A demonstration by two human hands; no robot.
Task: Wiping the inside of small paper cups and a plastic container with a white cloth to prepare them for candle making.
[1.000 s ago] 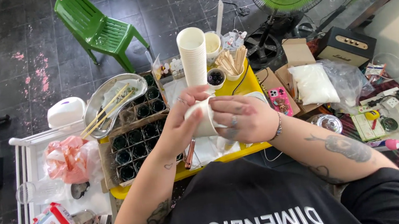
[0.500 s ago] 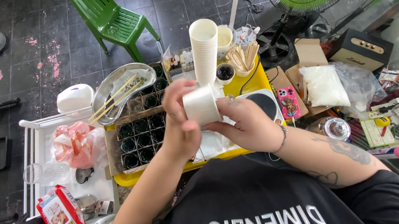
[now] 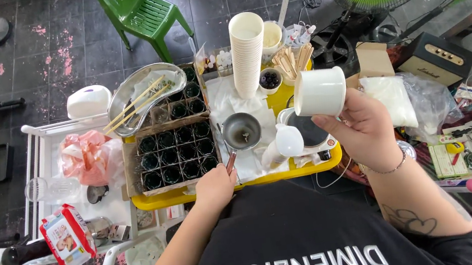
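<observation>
Your right hand (image 3: pixel 365 130) is up w/ fingers wrapped round a white paper cup (image 3: pixel 319 92), tipped sideways above the hot plate (image 3: pixel 310 131). Left hand (image 3: pixel 214 186) grips a small ladle (image 3: pixel 240 132) handle at the yellow table's (image 3: pixel 237 186) near edge. Cup stack (image 3: pixel 248 54) stands beyond.

Cup stack (image 3: pixel 247 54), small pot (image 3: pixel 241 130) and jar tray (image 3: pixel 177 153) are crowding the yellow table (image 3: pixel 219 189); only white cloth (image 3: pixel 251 162) is lying open.

White paper cup (image 3: pixel 319 92), tilted sideways, aloft
</observation>
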